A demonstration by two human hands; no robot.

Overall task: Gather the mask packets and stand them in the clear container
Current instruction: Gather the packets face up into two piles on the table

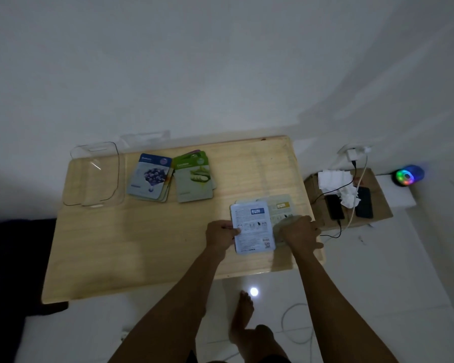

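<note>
On a low wooden table [142, 244], a pale blue mask packet [254, 226] lies back side up near the right front. My left hand [220, 235] pinches its left edge. My right hand [300, 231] presses flat on a greenish packet [281, 209] lying partly under the blue one. Further back sit a fanned stack topped by a blueberry packet [151, 178] and a stack topped by a green cucumber packet [194, 179]. The clear container [95, 176] lies on its side at the table's back left corner.
A cardboard box [378, 205] to the right of the table holds two phones, crumpled tissues and a charging cable. A glowing coloured speaker [408, 175] sits on a white ledge. My foot [244, 320] and a white cable rest on the floor below.
</note>
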